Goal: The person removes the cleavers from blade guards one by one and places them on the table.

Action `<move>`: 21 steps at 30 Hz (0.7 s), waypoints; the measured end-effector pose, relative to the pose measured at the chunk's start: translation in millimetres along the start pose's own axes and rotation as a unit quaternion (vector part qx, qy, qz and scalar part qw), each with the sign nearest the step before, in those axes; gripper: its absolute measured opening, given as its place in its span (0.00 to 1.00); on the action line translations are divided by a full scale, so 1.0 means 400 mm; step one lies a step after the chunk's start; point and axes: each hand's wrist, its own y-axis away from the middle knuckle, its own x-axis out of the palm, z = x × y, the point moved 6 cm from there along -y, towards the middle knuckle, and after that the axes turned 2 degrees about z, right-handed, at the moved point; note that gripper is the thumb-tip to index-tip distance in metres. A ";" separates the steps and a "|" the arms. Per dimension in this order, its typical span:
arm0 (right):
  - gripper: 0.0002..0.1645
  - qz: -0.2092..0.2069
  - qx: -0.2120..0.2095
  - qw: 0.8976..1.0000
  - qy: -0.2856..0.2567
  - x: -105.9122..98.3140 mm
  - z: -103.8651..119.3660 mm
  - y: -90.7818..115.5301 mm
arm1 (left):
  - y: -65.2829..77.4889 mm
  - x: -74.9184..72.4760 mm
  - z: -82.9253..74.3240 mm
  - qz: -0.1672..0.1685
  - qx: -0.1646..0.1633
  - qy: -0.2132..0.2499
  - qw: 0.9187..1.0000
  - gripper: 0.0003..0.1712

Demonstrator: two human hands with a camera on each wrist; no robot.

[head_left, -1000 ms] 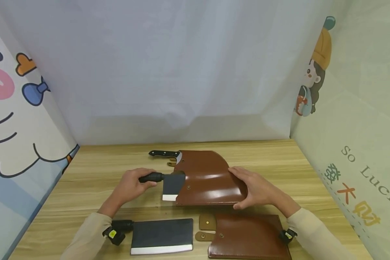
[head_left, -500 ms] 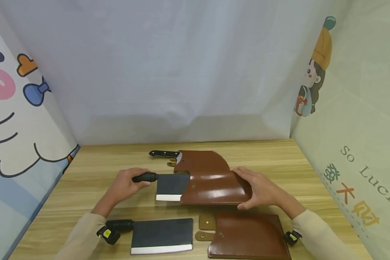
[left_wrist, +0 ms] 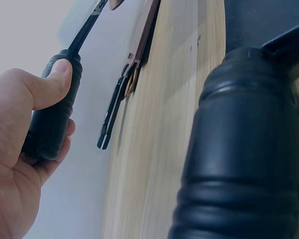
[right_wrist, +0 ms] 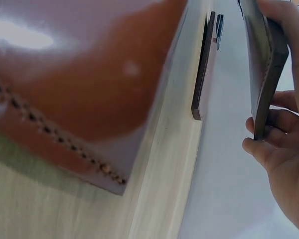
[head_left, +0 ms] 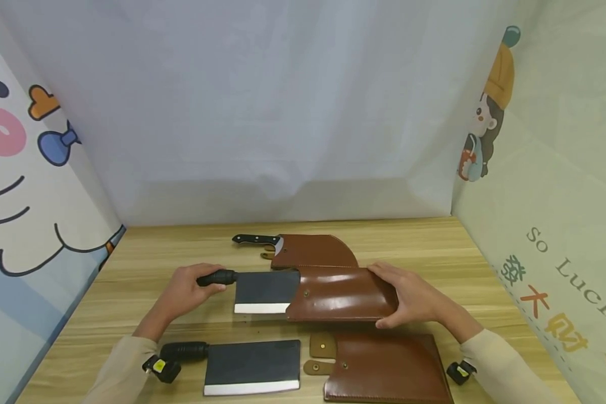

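My left hand (head_left: 184,290) grips the black ridged handle of a cleaver (head_left: 264,287), and the left wrist view shows my thumb laid along that handle (left_wrist: 52,109). The cleaver's dark blade, with its pale cutting edge, is partly inside a glossy brown leather sheath (head_left: 345,292); the rest of the blade is hidden in it. At the sheath's closed right end, my right hand (head_left: 416,297) holds it between thumb and fingers. In the right wrist view, this sheath (right_wrist: 266,74) appears edge-on, lifted above the table.
A second cleaver (head_left: 252,365) lies bare at the front, left of another brown sheath (head_left: 389,365) with tan snap straps. Behind, a black-handled knife (head_left: 255,239) sits in a curved brown sheath (head_left: 315,249). A pale curtain (head_left: 293,112) closes off the wooden table's back.
My left hand has moved left with the cleaver, and more of its blade now shows. My right hand and the sheath have shifted slightly right.
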 end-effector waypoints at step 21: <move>0.70 -0.005 0.010 1.000 0.007 -0.037 -0.018 0.032 | 0.020 -0.039 0.014 -0.015 -0.010 -0.013 1.000 0.22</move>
